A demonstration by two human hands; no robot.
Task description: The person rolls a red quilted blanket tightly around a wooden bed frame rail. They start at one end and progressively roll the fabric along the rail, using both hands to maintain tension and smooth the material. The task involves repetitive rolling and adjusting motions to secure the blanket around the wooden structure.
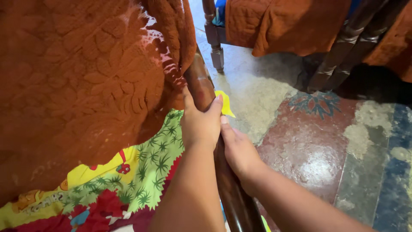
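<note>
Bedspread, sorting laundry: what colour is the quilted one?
Rust orange bedspread, embossed with leaves; head view.

Both forearms are bare to the frame's edge, no sleeves, rings or watch.

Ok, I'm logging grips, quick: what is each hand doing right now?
Left hand: closed around the dark wooden bed rail.
Right hand: on the same rail just below; whether its fingers close around it cannot be told.

A home bedroom: a bed with a dark wooden rail, an orange quilt over a cartoon-print sheet, a second bed opposite, a worn patterned floor between.
</note>
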